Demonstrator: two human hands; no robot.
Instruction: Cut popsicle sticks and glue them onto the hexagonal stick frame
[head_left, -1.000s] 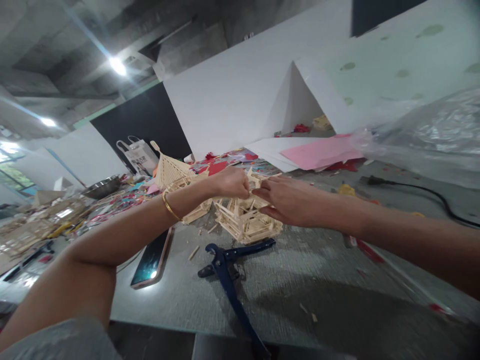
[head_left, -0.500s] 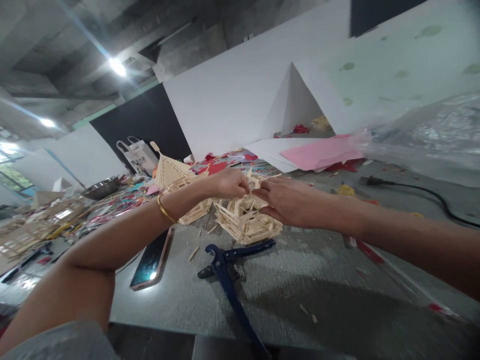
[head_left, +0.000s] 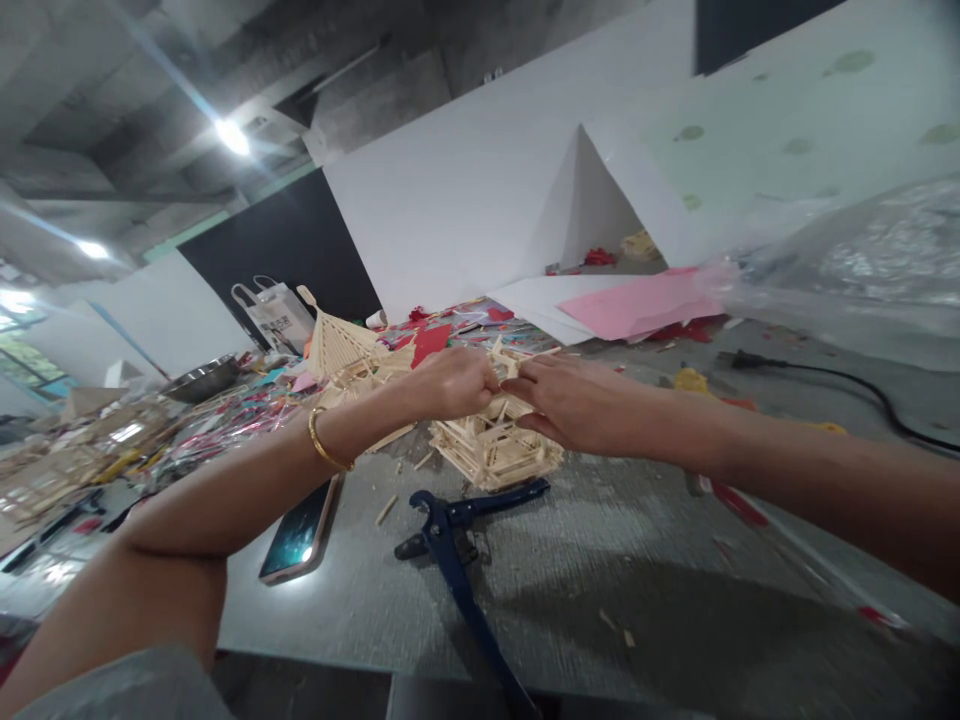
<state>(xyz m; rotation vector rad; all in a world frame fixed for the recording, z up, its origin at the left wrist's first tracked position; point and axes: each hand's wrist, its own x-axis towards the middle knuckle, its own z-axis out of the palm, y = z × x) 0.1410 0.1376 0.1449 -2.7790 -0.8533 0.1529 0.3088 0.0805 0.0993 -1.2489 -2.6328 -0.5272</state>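
Observation:
A small model built of pale wooden sticks [head_left: 495, 452] stands on the grey table in front of me. My left hand [head_left: 459, 382] is at its upper left part, fingers curled into a pinch; whatever lies between the fingertips is hidden. From the right, my right hand [head_left: 574, 402] grips the model's upper part, with the thumb below and the fingers bent over the sticks. Some stick ends poke out above the fingers. Just below the model lies a dark blue hand cutter [head_left: 450, 560], its handles spread.
Left of the cutter lies a phone [head_left: 300, 535]. A stick-built pointed roof [head_left: 341, 345] stands behind my left forearm. Pink paper [head_left: 630, 305], a black plug cord [head_left: 847, 375] and clear plastic wrap [head_left: 847, 265] are at the right. A metal bowl [head_left: 201, 378] sits far left.
My left hand has dipped slightly and its wrist has turned a little, still at the model. My right hand and the model have hardly moved.

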